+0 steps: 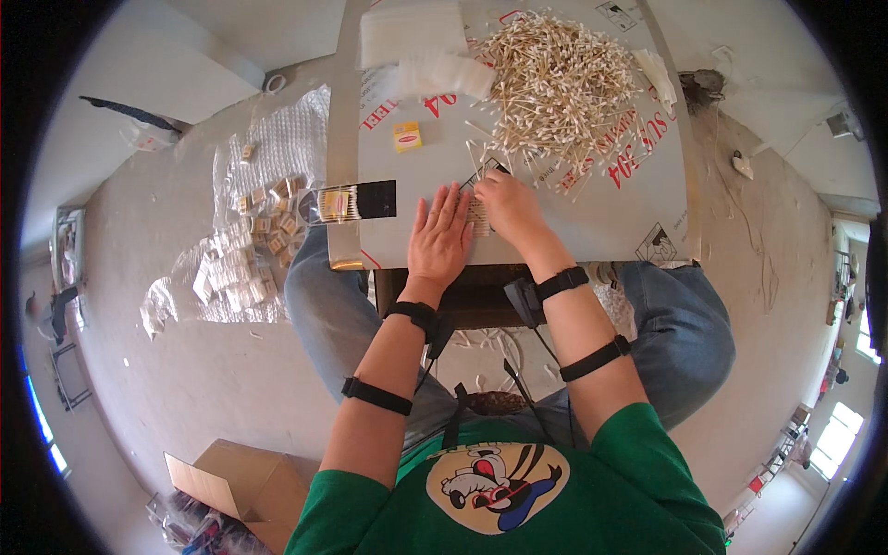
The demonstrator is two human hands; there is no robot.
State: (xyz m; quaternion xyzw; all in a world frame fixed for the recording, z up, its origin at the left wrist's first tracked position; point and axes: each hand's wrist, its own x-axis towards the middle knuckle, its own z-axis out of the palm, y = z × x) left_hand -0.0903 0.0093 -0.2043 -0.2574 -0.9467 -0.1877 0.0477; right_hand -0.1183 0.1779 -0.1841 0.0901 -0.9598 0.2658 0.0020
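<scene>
My left hand (439, 239) lies flat on the table, its fingers stretched out and close together. Along its right side is a small row of cotton swabs (478, 220), lined up between my two hands. My right hand (509, 205) is closed at the row's right side, its fingertips pinched at the upper end; what they hold, if anything, is hidden. Beyond it spreads a big loose pile of cotton swabs (560, 88). A small yellow card or packet (407, 137) lies farther left. At the table's left edge, a clear pack of swabs with a yellow label (338, 203) touches a black strip (377, 199).
Clear plastic bags (412, 35) are stacked at the table's far left. Another translucent bundle (446, 76) lies before them. Left of the table, bubble wrap (294, 134) on the floor bears several filled packs (242, 268). An open cardboard box (231, 472) stands lower left.
</scene>
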